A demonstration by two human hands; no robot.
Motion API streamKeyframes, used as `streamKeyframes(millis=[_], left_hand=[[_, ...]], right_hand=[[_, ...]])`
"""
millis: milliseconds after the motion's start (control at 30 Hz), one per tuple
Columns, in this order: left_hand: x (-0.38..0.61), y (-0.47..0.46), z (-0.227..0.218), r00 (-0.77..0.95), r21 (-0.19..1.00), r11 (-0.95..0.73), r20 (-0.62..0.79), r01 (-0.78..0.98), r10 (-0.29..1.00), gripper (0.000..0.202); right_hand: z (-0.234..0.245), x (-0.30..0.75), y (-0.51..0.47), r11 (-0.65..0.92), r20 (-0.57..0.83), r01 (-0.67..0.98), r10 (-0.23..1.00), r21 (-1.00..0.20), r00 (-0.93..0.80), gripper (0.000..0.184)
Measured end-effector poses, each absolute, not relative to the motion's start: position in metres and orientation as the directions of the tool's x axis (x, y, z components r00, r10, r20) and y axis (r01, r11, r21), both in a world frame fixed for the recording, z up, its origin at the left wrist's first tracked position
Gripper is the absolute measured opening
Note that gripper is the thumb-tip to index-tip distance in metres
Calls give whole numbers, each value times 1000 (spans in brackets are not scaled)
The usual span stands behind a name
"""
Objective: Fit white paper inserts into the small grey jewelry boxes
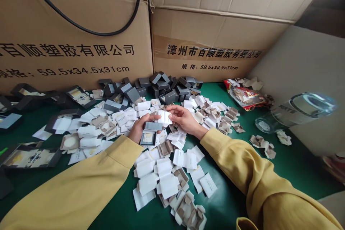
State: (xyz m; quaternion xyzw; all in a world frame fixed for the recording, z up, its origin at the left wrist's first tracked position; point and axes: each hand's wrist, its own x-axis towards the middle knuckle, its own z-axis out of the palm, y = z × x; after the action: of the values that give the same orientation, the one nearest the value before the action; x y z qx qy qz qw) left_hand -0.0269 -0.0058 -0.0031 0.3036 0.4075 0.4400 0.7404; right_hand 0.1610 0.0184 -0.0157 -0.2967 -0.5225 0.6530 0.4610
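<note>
My left hand (139, 126) is closed around a small open grey hinged box (150, 134) with a pale insert inside. My right hand (183, 118) pinches a small white folded card insert (164, 117) just above the box's lid. Both arms wear yellow sleeves. Under and around the hands, white and beige folded inserts (167, 181) lie scattered on the green table (231, 201). A heap of closed and open grey boxes (164, 88) sits behind the hands, against the cartons.
Two large printed cardboard cartons (81, 43) wall off the back, a black cable (81, 27) across them. Dark flat trays (29, 156) lie at the left. A red snack packet (244, 95) and a clear plastic bottle on its side (293, 111) are at the right.
</note>
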Motion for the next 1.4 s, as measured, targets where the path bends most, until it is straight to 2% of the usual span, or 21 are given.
streamKeyframes(millis=[133,200,300,400,567,800,900,1200,1400], left_hand=[[-27,-6,4,325,709,529,-419,-466,848,32],[-27,-7,7,340,685,533,-412,-496,845,32],[-26,-8,9,305,689,486,-379,-537,874,34],[-25,-8,9,258,680,451,-372,-579,892,33],[-23,-6,8,246,673,471,-407,-570,880,37],[-25,-8,1,267,755,470,-388,-456,882,35],[-25,-8,0,248,762,444,-369,-472,896,36],[-22,-8,5,191,747,427,-386,-510,903,33],[-24,-10,3,249,813,420,-344,-404,905,41]], right_hand=[[-17,158,18,32,141,-281,916,-959,-376,35],[-17,158,17,101,179,-225,917,-969,-356,34],[-15,160,15,269,277,-68,918,-961,-285,32],[-13,161,12,444,399,143,879,-884,-260,32],[-12,162,8,555,469,322,828,-767,-308,33],[-11,165,9,667,572,410,745,-622,-343,33],[-12,166,11,686,573,438,727,-582,-378,36],[-12,167,13,711,588,463,701,-529,-404,41],[-12,166,11,732,586,452,680,-509,-441,39]])
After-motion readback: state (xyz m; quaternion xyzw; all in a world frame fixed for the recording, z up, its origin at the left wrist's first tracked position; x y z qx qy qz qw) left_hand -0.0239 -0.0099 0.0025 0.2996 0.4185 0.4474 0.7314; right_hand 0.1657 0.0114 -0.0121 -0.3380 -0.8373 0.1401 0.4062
